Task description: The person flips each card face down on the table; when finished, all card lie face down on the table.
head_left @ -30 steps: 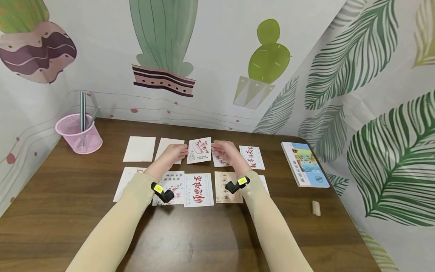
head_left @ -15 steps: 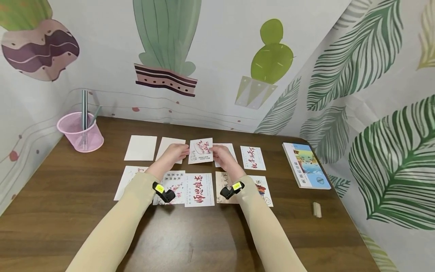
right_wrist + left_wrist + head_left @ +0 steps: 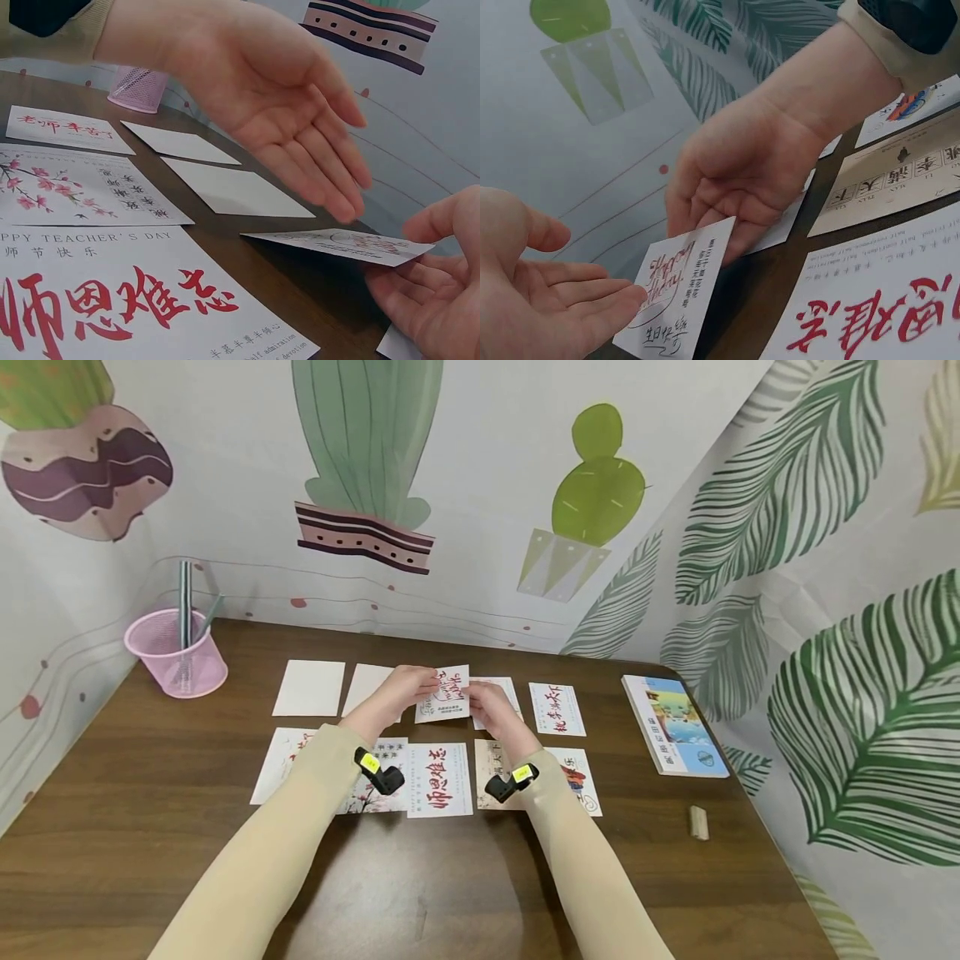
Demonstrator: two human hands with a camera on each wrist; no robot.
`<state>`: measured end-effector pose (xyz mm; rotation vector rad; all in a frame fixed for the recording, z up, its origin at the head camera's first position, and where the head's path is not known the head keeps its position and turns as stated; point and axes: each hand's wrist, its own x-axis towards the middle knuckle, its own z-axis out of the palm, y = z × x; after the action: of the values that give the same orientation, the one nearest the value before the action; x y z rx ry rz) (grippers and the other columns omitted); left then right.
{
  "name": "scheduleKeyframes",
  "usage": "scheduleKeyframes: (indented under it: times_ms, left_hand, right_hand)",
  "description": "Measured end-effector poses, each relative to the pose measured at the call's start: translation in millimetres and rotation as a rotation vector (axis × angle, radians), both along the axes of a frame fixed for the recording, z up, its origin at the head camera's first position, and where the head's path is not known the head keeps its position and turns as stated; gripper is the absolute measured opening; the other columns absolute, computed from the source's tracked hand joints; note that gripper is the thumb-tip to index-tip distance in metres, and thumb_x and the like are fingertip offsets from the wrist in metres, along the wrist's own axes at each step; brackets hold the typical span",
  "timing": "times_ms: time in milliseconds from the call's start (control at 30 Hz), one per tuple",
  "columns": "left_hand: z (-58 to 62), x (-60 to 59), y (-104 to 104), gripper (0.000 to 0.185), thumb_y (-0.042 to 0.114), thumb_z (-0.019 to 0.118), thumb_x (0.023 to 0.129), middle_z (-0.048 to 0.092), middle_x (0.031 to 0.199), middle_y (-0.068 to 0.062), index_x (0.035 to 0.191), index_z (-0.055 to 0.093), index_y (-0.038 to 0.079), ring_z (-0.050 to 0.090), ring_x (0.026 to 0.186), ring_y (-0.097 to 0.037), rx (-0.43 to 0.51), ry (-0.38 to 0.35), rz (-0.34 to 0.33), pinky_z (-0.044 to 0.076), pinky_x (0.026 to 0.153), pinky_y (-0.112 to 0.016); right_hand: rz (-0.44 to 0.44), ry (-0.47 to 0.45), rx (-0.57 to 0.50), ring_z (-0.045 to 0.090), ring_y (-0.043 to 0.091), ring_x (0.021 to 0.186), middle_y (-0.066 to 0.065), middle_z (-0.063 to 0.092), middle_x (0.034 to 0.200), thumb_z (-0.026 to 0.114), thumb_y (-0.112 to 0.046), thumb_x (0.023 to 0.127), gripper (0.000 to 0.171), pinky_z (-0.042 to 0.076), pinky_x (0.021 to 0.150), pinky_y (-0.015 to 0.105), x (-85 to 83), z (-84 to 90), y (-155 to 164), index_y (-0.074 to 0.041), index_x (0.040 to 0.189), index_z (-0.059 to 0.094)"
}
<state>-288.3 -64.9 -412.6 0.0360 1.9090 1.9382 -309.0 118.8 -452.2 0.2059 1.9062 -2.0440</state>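
A white greeting card [image 3: 452,700] with red and black writing is held slightly tilted above the table's back middle. My right hand [image 3: 495,706] pinches its right edge, thumb above and fingers underneath, as the right wrist view shows. My left hand [image 3: 395,695] is at the card's left side, its straight fingers [image 3: 315,161] reaching over the card and apart from it in that view. Below lies a card with large red characters [image 3: 440,781]. A blank white card [image 3: 367,683] is partly behind the left hand, and another printed card [image 3: 501,692] is partly behind the right.
More cards lie in two rows, among them a blank one [image 3: 309,688], a beige one [image 3: 491,768] and a red-lettered one [image 3: 557,708]. A pink mesh pen cup [image 3: 178,660] stands back left. A book [image 3: 673,725] and an eraser-like block [image 3: 698,822] lie at right.
My left hand has left the card's left edge and shifted right, over its upper left part. The right hand has moved slightly left onto the right edge; the card stays nearly in place.
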Motion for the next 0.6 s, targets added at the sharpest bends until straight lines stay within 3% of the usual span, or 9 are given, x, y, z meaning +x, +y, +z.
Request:
scheduleKeyframes:
  times_ms: [267,400,500,600]
  left_hand:
    - [-0.3,-0.9,11.8,0.049,0.016,0.032,0.107,0.04,0.148,-0.028,0.147,0.029,-0.012,0.04,0.14,-0.034,0.006,-0.035,0.02,0.034,0.118,-0.038]
    - [2.5,-2.1,13.3,0.049,0.016,0.035,0.106,0.043,0.146,-0.028,0.145,0.032,-0.013,0.043,0.137,-0.035,0.006,-0.036,0.045,0.035,0.118,-0.038]
    - [5.1,-2.1,11.7,0.049,0.016,0.036,0.105,0.044,0.145,-0.028,0.144,0.034,-0.013,0.043,0.137,-0.035,0.003,-0.035,0.056,0.035,0.118,-0.038]
    - [6.7,-1.2,9.5,0.049,0.016,0.037,0.105,0.044,0.145,-0.028,0.144,0.035,-0.013,0.044,0.137,-0.035,0.008,-0.023,0.055,0.035,0.118,-0.038]
  right_hand:
    - [0.002,0.055,-0.027,0.062,0.005,0.076,-0.001,0.065,0.085,0.049,-0.004,0.096,0.039,0.052,0.065,0.014,2.3,5.7,-2.3,0.015,0.131,0.05]
    - [-0.027,0.054,-0.079,0.063,0.006,0.074,0.002,0.065,0.086,0.046,-0.018,0.101,0.045,0.053,0.067,0.016,1.8,8.4,-5.6,0.016,0.131,0.049]
    - [-0.031,0.032,-0.135,0.066,0.019,0.094,0.018,0.065,0.11,0.038,-0.033,0.104,0.059,0.056,0.09,0.026,1.4,10.2,-8.0,0.015,0.136,0.043]
    - [-0.003,0.025,-0.166,0.056,0.035,0.123,0.031,0.051,0.137,0.028,-0.043,0.105,0.068,0.043,0.111,0.04,2.0,12.3,-8.6,0.015,0.141,0.036]
